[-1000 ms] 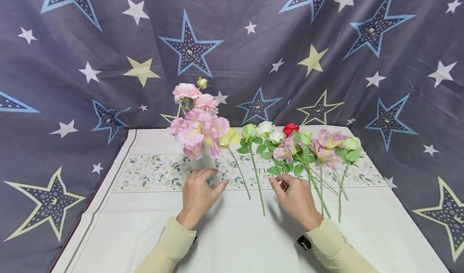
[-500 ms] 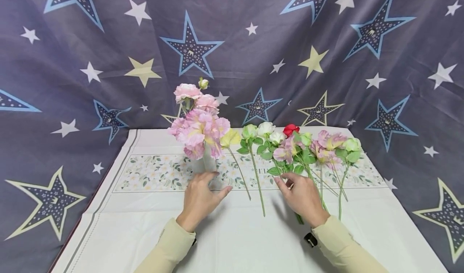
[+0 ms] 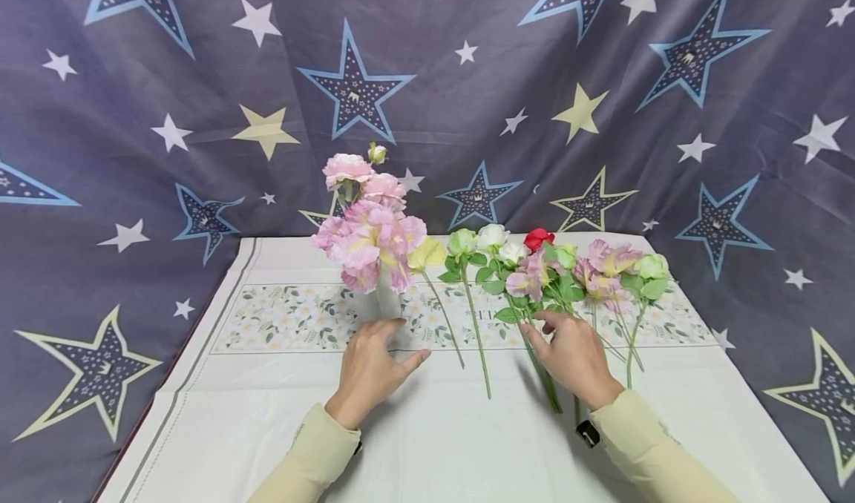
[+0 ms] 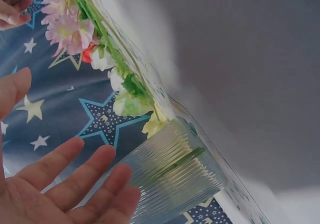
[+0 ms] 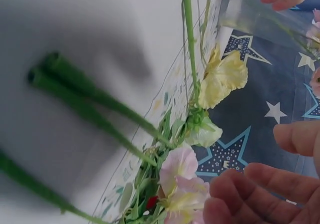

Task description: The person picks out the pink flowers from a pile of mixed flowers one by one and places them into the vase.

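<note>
A clear ribbed vase stands on the table, holding pink flowers, with stems showing through its wall. My left hand is right beside it, fingers extended and thumb apart. To the right, my right hand hovers over the row of loose artificial flowers, its fingers loosely bent and holding nothing. Nearest to it are a pink-and-yellow flower and several green stems. A red rose, white roses and a pale green rose lie farther back.
A yellow flower lies just right of the vase. More pink flowers and a green rose lie at the far right. The white tablecloth carries a floral band; a star-patterned curtain hangs behind.
My right hand has shifted to the right over the flowers, and the green stems now show on its left side. The left hand has stayed nearly in place by the vase.
</note>
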### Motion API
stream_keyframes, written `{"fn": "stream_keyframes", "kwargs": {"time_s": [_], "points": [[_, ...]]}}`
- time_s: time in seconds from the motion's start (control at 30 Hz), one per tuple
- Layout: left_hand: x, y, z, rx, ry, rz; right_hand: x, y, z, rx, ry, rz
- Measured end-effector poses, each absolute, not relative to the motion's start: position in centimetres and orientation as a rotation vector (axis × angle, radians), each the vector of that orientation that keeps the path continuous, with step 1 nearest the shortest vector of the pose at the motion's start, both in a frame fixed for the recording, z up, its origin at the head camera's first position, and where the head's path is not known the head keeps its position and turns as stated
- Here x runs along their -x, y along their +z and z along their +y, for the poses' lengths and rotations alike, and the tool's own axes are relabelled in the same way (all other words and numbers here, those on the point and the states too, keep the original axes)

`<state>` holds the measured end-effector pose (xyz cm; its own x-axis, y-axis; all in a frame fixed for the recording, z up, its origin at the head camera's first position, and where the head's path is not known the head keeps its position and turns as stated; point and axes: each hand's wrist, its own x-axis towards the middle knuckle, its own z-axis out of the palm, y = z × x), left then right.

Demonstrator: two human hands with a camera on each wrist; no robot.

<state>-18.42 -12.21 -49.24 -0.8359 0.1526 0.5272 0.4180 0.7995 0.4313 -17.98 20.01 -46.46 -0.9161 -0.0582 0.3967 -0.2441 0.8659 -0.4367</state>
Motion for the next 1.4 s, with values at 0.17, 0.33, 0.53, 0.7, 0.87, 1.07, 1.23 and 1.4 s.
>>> {"fn": "stream_keyframes", "kwargs": {"time_s": [0.17,0.33,0.53,0.7,0.87,1.07,1.23,1.4], "points": [[18.3,-49.4,-12.4,0.435,-0.738,-2.538,18.2,-46.3,20.8,-0.189,0.703,-2.692],[18.2,-49.7,-12.6,0.433,-0.736,-2.571,18.5,-46.3,21.6,-0.163,0.689,-2.721],[18.1,-49.8,-12.8,0.431,-0.723,-2.586,19.1,-46.2,22.7,-0.150,0.660,-2.764],[18.0,-49.8,-12.9,0.432,-0.718,-2.582,19.7,-45.9,23.8,-0.127,0.632,-2.787],[18.0,-49.8,-13.1,0.442,-0.711,-2.571,20.4,-45.5,25.1,-0.105,0.591,-2.836],[17.9,-49.9,-13.3,0.445,-0.703,-2.568,21.3,-45.5,26.9,-0.087,0.514,-2.868],[17.9,-49.9,-13.5,0.446,-0.710,-2.571,22.1,-45.9,28.1,-0.066,0.479,-2.909],[17.8,-49.9,-13.6,0.445,-0.712,-2.572,22.5,-46.3,28.9,-0.050,0.442,-2.969]]}}
